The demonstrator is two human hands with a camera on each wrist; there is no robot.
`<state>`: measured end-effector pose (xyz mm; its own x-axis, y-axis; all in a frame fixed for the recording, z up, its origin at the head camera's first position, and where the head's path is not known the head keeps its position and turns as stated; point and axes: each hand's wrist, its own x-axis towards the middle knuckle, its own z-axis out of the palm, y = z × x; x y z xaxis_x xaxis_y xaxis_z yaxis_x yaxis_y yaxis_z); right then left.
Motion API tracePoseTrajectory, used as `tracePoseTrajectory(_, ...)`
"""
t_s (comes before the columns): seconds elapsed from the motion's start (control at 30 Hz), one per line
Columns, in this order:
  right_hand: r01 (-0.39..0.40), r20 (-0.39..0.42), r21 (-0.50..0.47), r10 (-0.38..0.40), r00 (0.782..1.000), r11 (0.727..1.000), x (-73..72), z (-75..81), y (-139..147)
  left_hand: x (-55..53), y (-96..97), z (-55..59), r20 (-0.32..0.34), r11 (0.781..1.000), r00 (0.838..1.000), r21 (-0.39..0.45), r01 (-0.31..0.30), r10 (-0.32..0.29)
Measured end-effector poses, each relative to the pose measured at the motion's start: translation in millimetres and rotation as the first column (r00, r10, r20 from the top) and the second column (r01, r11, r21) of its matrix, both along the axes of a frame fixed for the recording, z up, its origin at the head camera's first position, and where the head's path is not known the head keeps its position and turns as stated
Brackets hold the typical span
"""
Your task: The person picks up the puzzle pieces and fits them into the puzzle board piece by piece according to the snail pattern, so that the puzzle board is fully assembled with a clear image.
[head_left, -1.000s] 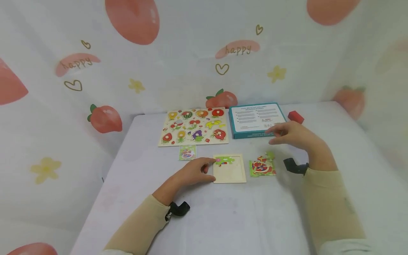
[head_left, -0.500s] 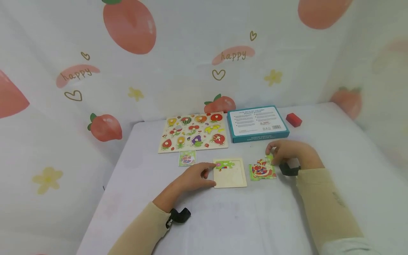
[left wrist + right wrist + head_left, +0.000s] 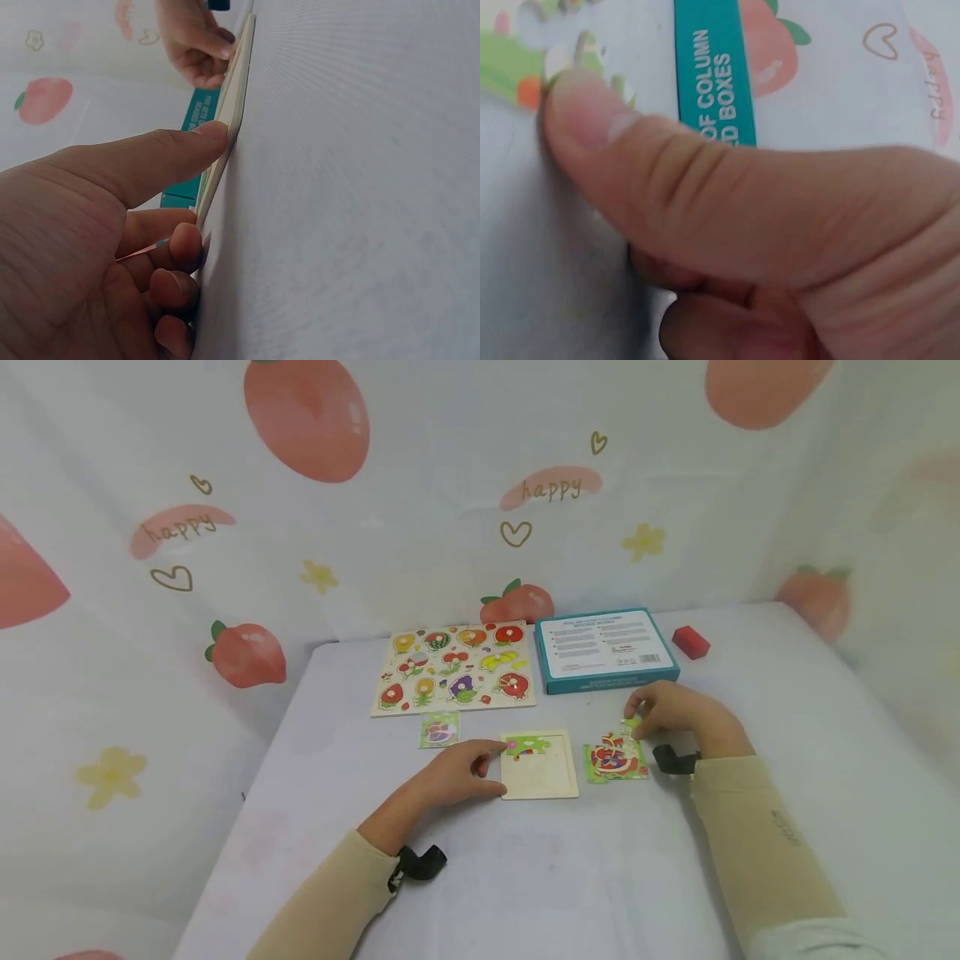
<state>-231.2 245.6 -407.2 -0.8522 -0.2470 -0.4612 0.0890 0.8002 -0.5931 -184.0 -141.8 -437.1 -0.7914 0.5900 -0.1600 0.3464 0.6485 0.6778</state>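
My left hand (image 3: 450, 772) holds the left edge of a square wooden puzzle board (image 3: 543, 778). Its thumb lies on the rim near one corner and its index finger touches the edge further up. In the board's top left sit green puzzle pieces (image 3: 534, 743). To the right lies a pile of loose puzzle pieces (image 3: 615, 760) printed red and green. At the far end of that pile my right hand (image 3: 670, 706) pinches a green puzzle piece (image 3: 630, 724). In the right wrist view the thumb (image 3: 592, 124) covers part of the pieces.
A fruit knob puzzle (image 3: 457, 668) and a teal box (image 3: 607, 647) lie at the back. A red block (image 3: 691, 642) is right of the box. A small picture card (image 3: 440, 729) lies beyond the left hand. A printed curtain hangs behind the table.
My right hand has come down from near the teal box to the pile and grips a green puzzle piece there. The left hand stays at the board. The head view tilted slightly.
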Motion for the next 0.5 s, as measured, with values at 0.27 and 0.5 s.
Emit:
tracePoseTrajectory(0.27,-0.008,-0.036,-0.04,0.007,0.999,0.999,-0.1,1.1,-3.2,0.2,0.0,-1.0,-0.015,1.0,1.0,0.0,0.0,0.0)
tracePoseTrajectory(0.5,-0.009,-0.064,-0.042,0.006,0.998,0.999,-1.3,1.2,-8.1,1.0,0.6,0.6,-0.007,1.0,1.0,-0.004,-0.002,0.002)
